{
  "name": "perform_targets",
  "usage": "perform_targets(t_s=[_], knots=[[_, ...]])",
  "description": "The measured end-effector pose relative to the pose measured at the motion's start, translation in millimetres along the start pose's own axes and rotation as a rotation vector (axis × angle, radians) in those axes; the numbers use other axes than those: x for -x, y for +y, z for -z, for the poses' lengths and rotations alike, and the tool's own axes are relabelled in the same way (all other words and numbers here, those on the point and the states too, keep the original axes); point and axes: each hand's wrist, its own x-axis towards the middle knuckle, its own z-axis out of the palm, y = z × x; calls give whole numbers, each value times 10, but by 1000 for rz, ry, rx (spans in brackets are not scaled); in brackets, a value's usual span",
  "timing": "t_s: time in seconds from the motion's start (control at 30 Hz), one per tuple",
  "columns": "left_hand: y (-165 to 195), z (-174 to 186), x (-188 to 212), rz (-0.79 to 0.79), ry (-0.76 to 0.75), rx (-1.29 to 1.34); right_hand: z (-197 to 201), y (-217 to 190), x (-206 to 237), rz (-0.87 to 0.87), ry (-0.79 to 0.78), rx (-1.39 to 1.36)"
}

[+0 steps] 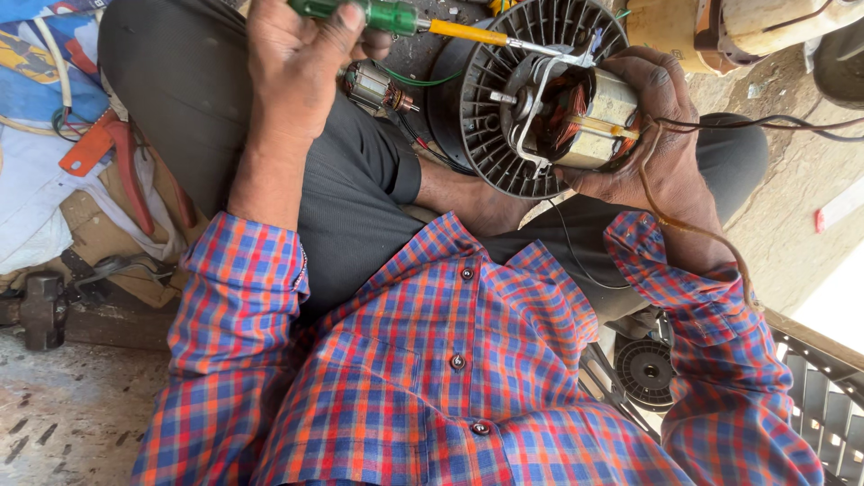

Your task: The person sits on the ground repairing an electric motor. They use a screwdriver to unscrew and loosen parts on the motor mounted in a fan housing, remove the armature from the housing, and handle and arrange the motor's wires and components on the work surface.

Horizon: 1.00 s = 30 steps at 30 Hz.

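My left hand (pixel 292 58) grips a screwdriver (pixel 387 15) with a green handle and a yellow shaft. Its tip reaches the metal bracket on a small electric motor (pixel 585 117) with copper windings. My right hand (pixel 666 153) holds that motor from the right side. The motor sits in a round black ribbed fan housing (pixel 481 126), tilted on my lap. Thin wires (pixel 684 225) run from the motor over my right wrist.
A loose motor armature (pixel 369 88) lies on my dark trouser leg. Orange-handled pliers (pixel 108 153) and a hammer head (pixel 40 310) lie at the left. A black round part (pixel 643 371) and a grey grille (pixel 819 396) are at the lower right, a yellowish casing (pixel 684 31) at the top.
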Motion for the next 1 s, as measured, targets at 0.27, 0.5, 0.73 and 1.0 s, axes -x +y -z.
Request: perform_targets(t_s=[0.27, 0.5, 0.73, 1.0], knots=[[434, 151, 123, -212, 211, -432, -12, -1, 11, -28, 50, -180], [574, -273, 33, -325, -43, -1873, 57, 50, -16, -55, 31, -105], [-34, -1447, -388, 22, -186, -740, 74, -29, -36, -62, 41, -88], [-282, -1536, -556, -40, -262, -690, 95, -32, -53, -98, 20, -102]])
